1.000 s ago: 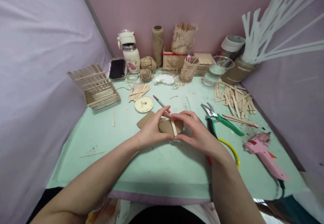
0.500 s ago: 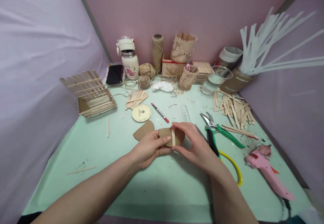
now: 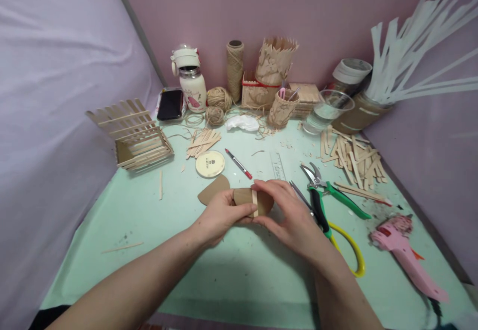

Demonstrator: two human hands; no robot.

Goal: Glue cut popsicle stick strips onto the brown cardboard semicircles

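Observation:
My left hand (image 3: pixel 221 216) holds a rounded piece of brown cardboard (image 3: pixel 242 195), its thumb on top and its fingers underneath. Across the cardboard lies a short flat wooden stick (image 3: pixel 255 198). The left thumb's tip reaches the stick's lower part. My right hand (image 3: pixel 289 213) is closed around the stick's two ends, forefinger at the far end and thumb at the near end. A second cardboard piece (image 3: pixel 213 189) rests on the table just beyond my left hand. Whether glue sits beneath the stick is hidden.
Green-handled pruning shears (image 3: pixel 328 193), yellow-handled scissors (image 3: pixel 351 245) and a pink glue gun (image 3: pixel 407 258) lie to the right. Beyond are a red marker (image 3: pixel 239 164), a round lid (image 3: pixel 210 164), a clear ruler (image 3: pixel 277 165) and stick piles (image 3: pixel 354 158). A stick-built frame (image 3: pixel 144 148) stands left.
The left thumb has slid rightward onto the stick. Both hands keep hold of the work, and the camera view has shifted slightly.

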